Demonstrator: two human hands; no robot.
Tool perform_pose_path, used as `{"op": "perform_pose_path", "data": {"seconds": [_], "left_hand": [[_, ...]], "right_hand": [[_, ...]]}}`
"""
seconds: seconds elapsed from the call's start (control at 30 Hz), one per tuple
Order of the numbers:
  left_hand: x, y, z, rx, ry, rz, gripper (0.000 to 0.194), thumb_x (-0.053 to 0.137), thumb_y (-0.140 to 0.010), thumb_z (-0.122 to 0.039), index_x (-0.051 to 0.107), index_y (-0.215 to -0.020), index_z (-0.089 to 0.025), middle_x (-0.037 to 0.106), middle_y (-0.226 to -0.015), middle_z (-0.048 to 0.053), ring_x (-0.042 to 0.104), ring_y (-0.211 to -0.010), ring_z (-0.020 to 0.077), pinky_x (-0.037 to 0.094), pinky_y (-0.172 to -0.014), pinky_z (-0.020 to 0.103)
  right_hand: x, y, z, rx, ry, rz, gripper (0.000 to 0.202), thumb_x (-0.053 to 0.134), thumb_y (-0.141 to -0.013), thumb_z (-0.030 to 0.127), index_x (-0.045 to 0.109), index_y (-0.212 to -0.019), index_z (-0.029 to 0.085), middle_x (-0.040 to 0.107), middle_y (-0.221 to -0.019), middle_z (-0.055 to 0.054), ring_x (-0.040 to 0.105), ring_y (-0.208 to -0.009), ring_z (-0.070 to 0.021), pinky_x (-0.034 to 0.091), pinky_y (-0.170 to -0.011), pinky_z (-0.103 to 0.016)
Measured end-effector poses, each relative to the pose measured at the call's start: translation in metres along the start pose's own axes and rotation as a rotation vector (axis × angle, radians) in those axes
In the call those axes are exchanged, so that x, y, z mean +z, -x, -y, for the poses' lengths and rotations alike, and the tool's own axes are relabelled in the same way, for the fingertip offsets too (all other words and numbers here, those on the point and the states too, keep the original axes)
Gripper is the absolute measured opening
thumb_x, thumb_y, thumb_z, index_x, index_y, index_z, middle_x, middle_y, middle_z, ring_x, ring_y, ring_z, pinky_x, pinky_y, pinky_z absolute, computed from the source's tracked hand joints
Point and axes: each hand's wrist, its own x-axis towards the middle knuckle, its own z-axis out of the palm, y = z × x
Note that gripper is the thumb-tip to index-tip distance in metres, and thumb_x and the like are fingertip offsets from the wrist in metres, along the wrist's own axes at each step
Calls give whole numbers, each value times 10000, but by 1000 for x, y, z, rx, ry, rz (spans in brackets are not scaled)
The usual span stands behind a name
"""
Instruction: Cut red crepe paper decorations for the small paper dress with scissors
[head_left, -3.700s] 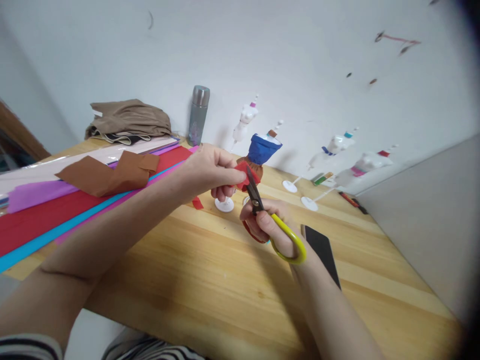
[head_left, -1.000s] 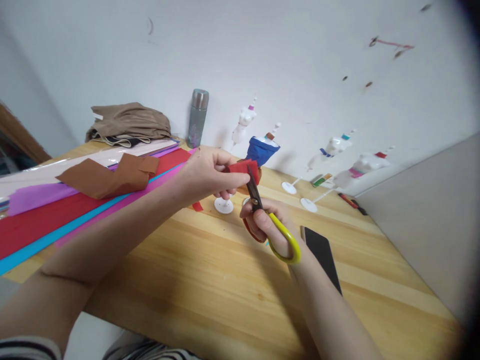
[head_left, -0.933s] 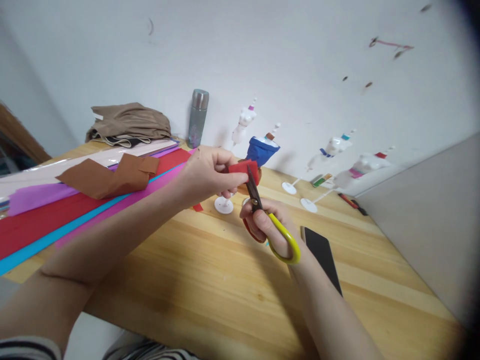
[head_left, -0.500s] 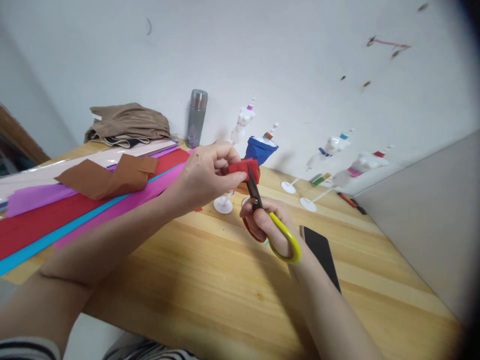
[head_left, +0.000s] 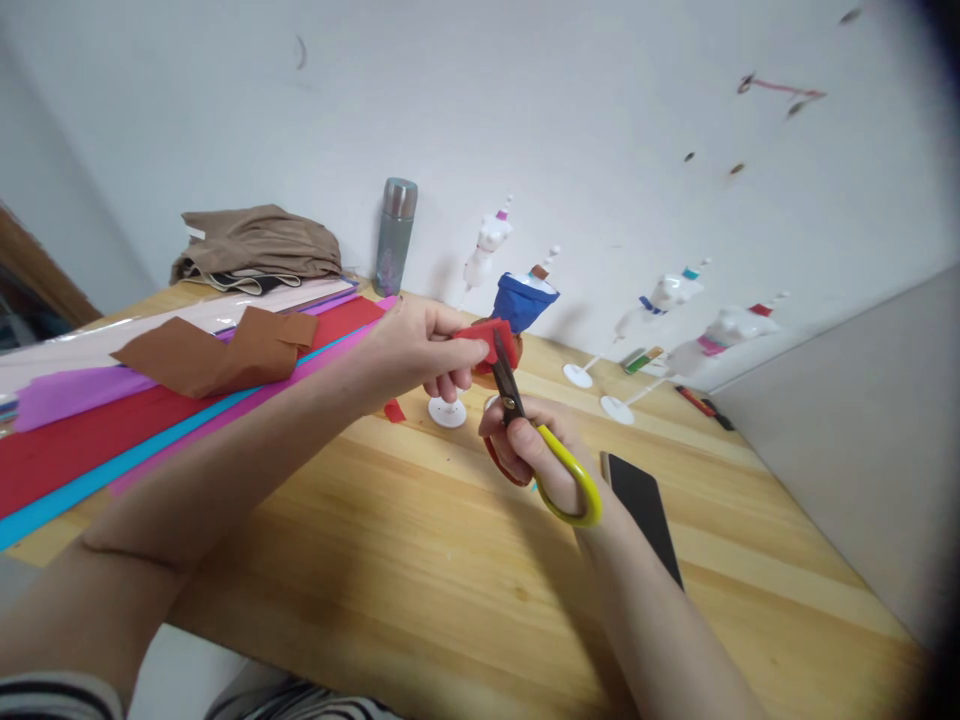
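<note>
Left hand (head_left: 409,350) pinching red piece (head_left: 484,332), seemingly folded, right hand (head_left: 553,475) gripping scissors (head_left: 510,403), scrap (head_left: 394,410) less hidden now

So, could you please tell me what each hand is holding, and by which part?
The left hand pinches the red piece by its left end; the right hand holds the scissors by their handles.

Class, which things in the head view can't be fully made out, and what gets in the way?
All in the head view:
Scissors: gripped part mostly covered by the right hand.
Figure in blue: lower part partly hidden behind the red piece and left hand.
Coloured sheets: partly behind the left forearm, cut off by the picture's left edge.
Dark slab: partly behind the right forearm.
Red-and-black item: too small and blurred to identify.
</note>
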Motion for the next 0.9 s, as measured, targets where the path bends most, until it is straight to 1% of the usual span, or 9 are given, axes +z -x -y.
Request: {"op": "perform_pose_path", "data": {"seconds": [0.1,0.27,0.4,0.67,0.9], "left_hand": [[-2,-1,0,25,-20,-57,241,669,-778,-125,636,-539,-141,653,-506,-16,584,-427,62,467,-439,136],[-2,-1,0,28,-34,-72,242,662,-772,-116,634,-532,-138,653,-493,-12,584,-418,67,471,-436,143],[-2,0,0,36,-23,-87,242,660,-766,-115,631,-527,-145,651,-489,-14,581,-423,68,467,-442,146],[-4,0,-3,6,-22,-55,242,645,-744,-86,628,-511,-148,651,-490,-12,578,-425,79,471,-446,163],[-5,0,-3,-3,-33,-49,249,637,-751,-83,620,-511,-147,640,-483,-17,573,-415,77,470,-439,161]], "right_hand": [[-1,0,-2,4,-15,13,539,626,-919,733,586,-815,205,371,-525,89,293,-400,-79,216,-403,-248],[-1,0,-2,0,-13,27,520,617,-934,711,573,-808,209,368,-513,93,299,-397,-80,220,-400,-243],[0,1,-1,0,0,27,536,613,-925,727,569,-796,209,368,-521,87,297,-400,-81,224,-396,-245],[-1,0,0,-40,21,35,536,616,-936,716,573,-773,207,387,-507,81,316,-401,-81,219,-408,-250],[0,1,0,-64,21,15,530,630,-935,702,572,-755,207,387,-504,75,313,-412,-83,206,-418,-254]]}}
